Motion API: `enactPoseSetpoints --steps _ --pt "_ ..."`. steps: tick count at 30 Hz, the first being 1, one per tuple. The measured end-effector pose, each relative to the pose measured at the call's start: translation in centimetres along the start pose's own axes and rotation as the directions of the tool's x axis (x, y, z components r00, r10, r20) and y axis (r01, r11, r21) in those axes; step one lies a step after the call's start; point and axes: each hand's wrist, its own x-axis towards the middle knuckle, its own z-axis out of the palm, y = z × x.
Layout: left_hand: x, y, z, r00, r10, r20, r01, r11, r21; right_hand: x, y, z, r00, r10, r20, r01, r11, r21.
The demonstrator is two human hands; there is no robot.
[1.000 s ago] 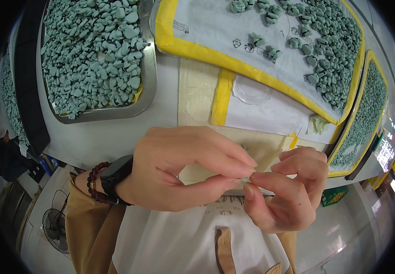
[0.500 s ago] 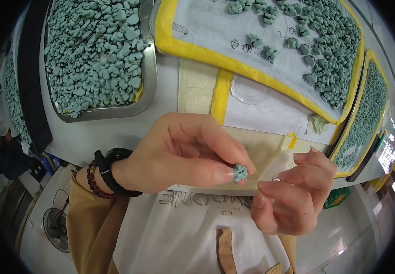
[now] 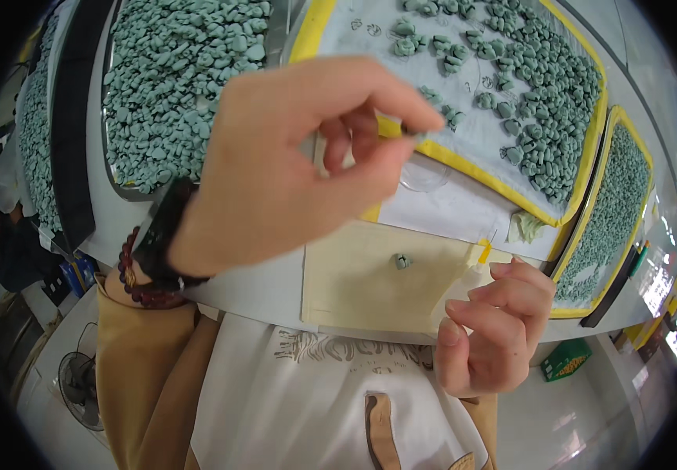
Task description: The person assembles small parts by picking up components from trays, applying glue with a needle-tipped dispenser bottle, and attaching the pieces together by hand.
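My left hand point(image 3: 299, 157) is raised over the near edge of the yellow-rimmed tray point(image 3: 475, 177). Its thumb and forefinger pinch a small grey-green flower-like piece point(image 3: 412, 131), mostly hidden by the fingertips. Lower right, my right hand point(image 3: 497, 329) hovers with half-curled fingers apart, and I see nothing held in it. Beside those fingers lies a white squeeze bottle point(image 3: 473, 276) with a yellow tip, its lower part hard to make out. A similar small green piece point(image 3: 403, 261) rests on the cream mat point(image 3: 346, 286). Many green clusters point(image 3: 554, 117) lie on the tray's white sheet.
A metal tray heaped with loose green pieces point(image 3: 174, 94) stands at the far left. Another yellow-edged tray point(image 3: 612, 211) of green bits is at the right. A clear round dish point(image 3: 424, 176) and a crumpled pale green scrap point(image 3: 526, 227) lie before the large tray.
My left hand has lifted up and away from the right hand, carrying the pinched piece toward the large tray. The piece on the mat now shows plainly. My right hand stays low.
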Motion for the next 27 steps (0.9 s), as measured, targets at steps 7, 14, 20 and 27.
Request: enactPoseSetpoints --steps 7,14,20,27 --pt "-2.7 2.1 -3.3 0.940 0.324 -0.107 -0.229 0.831 0.507 -0.3 0.8 -1.1 0.992 -0.044 0.114 0.045 0.999 -0.007" --pt "-8.4 -1.4 -7.2 0.942 -0.024 -0.335 0.283 0.593 0.754 0.3 0.4 -1.4 0.988 -0.045 0.147 0.036 0.997 0.065" --pt "-8.0 -1.1 -6.6 0.940 -0.021 -0.340 0.277 0.628 0.727 -0.1 0.7 -1.5 0.986 -0.058 0.157 0.049 0.997 0.058" --pt "-7.7 -1.3 -7.1 0.954 -0.016 -0.299 0.228 0.686 0.690 -0.2 0.7 -0.7 0.991 -0.030 0.131 0.025 0.999 0.035"
